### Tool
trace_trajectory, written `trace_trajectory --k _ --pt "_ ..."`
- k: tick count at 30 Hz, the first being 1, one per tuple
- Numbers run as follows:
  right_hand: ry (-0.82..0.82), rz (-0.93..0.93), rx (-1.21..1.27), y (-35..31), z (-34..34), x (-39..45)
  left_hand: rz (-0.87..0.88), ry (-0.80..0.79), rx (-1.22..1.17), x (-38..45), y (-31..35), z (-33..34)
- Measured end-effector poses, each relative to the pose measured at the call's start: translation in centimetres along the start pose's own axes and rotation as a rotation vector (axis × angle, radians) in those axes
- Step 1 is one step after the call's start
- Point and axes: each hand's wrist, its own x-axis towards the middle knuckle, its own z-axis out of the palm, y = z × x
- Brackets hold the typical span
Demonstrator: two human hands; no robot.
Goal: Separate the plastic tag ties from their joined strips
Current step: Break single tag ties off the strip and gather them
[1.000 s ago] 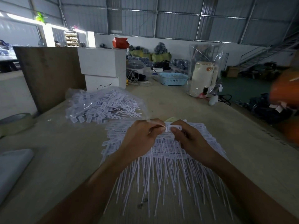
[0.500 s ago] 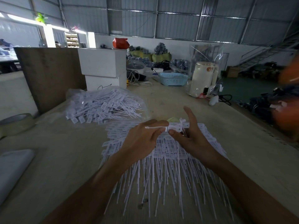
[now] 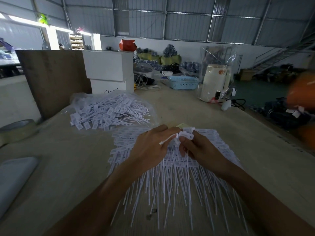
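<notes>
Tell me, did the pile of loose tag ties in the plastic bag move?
No. The bagged pile of loose tag ties sits in the same spot in front of the white boxes as before.

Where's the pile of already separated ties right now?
In the head view, the loose tie pile lies on clear plastic at left of centre, beyond the left hand, before the white boxes.
</notes>
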Motion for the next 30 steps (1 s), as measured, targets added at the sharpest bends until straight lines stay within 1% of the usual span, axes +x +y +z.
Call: trace_trajectory --k 5,10,12,16,18,22,30 --pt "-0.070 0.067 0.247 0.5 0.2 -0.2 -0.015 -0.065 0.006 0.0 -0.2 -0.1" --pt "-0.083 0.103 0.250 0.8 -0.5 -0.2 -0.021 -0.111 0.053 0.1 -0.3 -0.2" --pt "-0.093 0.158 0.316 1.3 -0.6 -0.1 -0.041 -0.118 0.056 0.0 -0.4 -0.1" --pt "-0.126 0.202 0.482 1.4 -0.8 0.0 -0.043 -0.066 0.020 -0.1 -0.3 0.2" --pt "-0.112 0.216 0.560 1.0 -1.0 0.1 -0.049 -0.037 -0.015 0.0 -0.5 0.4" --pt "-0.066 0.233 0.752 0.6 -1.2 0.5 -0.080 -0.045 -0.099 0.1 -0.5 0.5" --pt "-0.093 0.295 0.797 1.3 -1.4 0.3 -0.156 0.000 -0.179 0.1 -0.5 0.4"
